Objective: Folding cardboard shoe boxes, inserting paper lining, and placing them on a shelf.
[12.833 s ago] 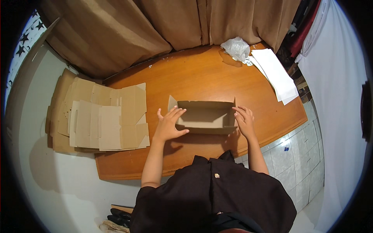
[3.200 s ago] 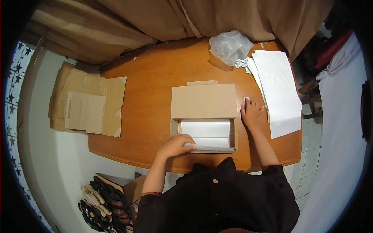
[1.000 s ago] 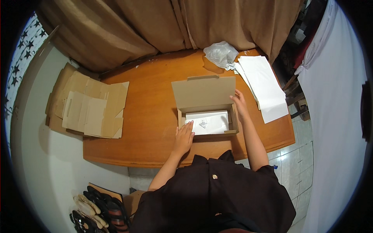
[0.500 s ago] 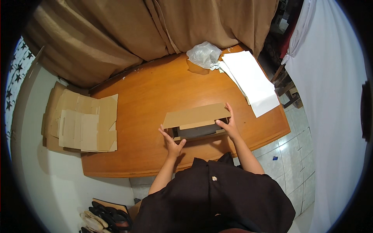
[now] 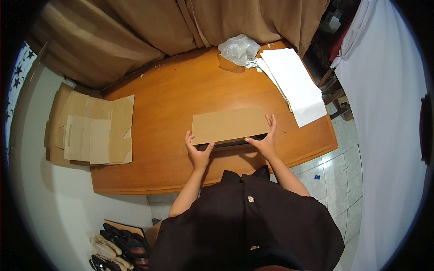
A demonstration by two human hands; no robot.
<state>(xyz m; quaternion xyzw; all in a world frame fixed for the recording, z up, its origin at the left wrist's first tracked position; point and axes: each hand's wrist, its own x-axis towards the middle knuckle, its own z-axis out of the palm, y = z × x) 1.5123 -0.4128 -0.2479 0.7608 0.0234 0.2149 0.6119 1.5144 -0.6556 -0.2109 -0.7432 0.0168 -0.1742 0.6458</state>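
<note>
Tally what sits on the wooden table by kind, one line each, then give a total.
Cardboard box, lid nearly shut, held by the left hand and right hand: 1
Stack of flat cardboard, at the table's left end: 1
Stack of white sheets: 1
Crumpled clear plastic bag: 1
Total: 4

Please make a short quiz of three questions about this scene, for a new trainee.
1. True or false: the box lid is almost shut.
2. What lies at the table's far right corner? A) white sheets B) shoes C) a bottle
3. Which hands touch the box?

Key
1. True: the lid lies nearly flat, with a dark gap at the front.
2. A: white sheets, beside a clear plastic bag.
3. Both: the left hand at the left front corner, the right hand at the right end.
</note>
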